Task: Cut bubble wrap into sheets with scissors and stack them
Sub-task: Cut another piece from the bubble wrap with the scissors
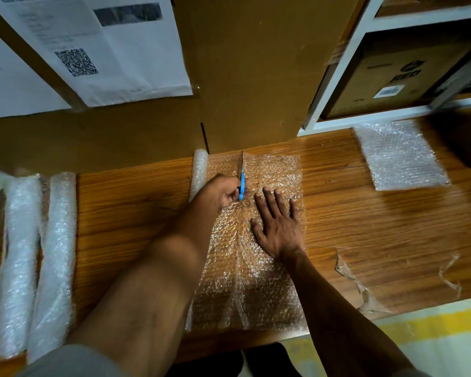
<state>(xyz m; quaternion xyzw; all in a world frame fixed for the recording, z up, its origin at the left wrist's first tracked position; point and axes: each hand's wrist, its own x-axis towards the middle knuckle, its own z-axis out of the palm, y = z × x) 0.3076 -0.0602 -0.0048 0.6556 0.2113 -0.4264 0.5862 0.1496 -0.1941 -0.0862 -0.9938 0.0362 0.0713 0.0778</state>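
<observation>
**Near the far edge: keep that film pinned and flat**

Your left hand (pixel 223 193) has its fingers curled through the blue handles of the scissors (pixel 241 176), blades pointing away from you and almost at the far edge of the bubble wrap (pixel 256 268). Your right hand (pixel 279 224) lies flat on the sheet just right of the cut line, fingers straight and spread, pressing down and gripping nothing.

The wrap is spread on the tabletop (pixel 378 240) in front of you, its uncut part wound into a roll (pixel 199 170) on the left of the blades. A seam runs down the sheet towards you, which looks like the cut already made.

This stuff is feather-light, limp and slick, I'd judge, so it will skate or bunch ahead of the blades if nothing holds it. Your flat palm is the right hold for cutting. For lifting, pinch an edge or corner; the middle will only sag and fold.

The stack of cut sheets (pixel 400 156) waits well away at the far right. Two more rolls (pixel 38 254) lie at the left edge, and thin offcut scraps (pixel 365 292) lie near your right forearm.
</observation>
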